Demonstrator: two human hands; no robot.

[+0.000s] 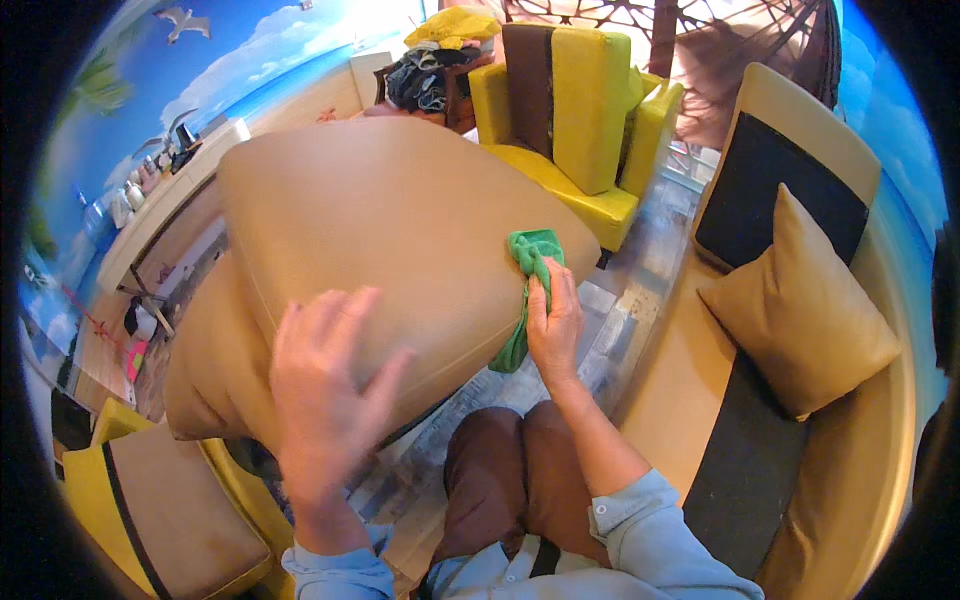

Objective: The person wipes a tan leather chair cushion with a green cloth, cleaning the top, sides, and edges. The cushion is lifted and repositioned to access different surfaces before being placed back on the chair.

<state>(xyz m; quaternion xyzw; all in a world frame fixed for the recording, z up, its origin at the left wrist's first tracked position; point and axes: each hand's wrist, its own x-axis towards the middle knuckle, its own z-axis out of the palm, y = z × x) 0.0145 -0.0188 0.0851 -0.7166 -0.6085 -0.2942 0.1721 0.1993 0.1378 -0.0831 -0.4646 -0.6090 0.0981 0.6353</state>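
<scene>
A large tan leather-like cushion [390, 195] lies before me, one seamed edge facing my body. My right hand [553, 319] grips a crumpled green cloth [536, 251] against the cushion's right side, and a tail of the cloth hangs down past the edge. Over the near left part of the cushion is my left hand [330, 382], blurred, fingers spread, holding nothing. Whether its palm touches the cushion I cannot tell. Another tan cushion [210, 352] with creased sides shows beneath the large one at the left.
Right of me runs a tan and black sofa [675, 375] with a tan pillow [810, 307]. A yellow and brown armchair [592, 112] stands behind the cushion, near a pile of clothes [431, 75]. Bottles line a shelf [180, 187] at left. A yellow-beige seat [187, 502] is at lower left.
</scene>
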